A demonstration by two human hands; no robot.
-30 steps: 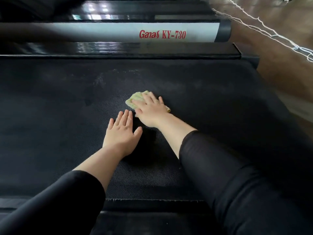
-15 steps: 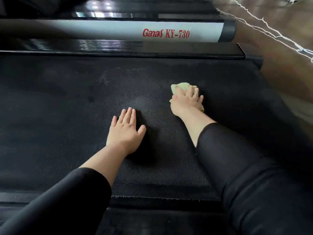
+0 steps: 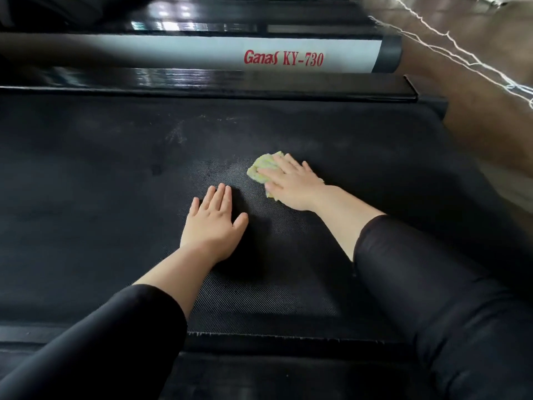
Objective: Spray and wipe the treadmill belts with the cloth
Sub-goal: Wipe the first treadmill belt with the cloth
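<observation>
Here the cloth (image 3: 264, 166) lies mid-frame on the belt (image 3: 101, 197), pressed flat under the right hand (image 3: 291, 184), whose fingers are straight. The left hand (image 3: 215, 223), also flat and holding nothing, braces just below-left. Good wiping probably means even pressure and overlapping strokes towards the pale smudges (image 3: 176, 134) above.

The left hand (image 3: 213, 223) lies flat, palm down, fingers straight; the right hand (image 3: 291, 186), farther forward, presses down with extended fingers.
</observation>
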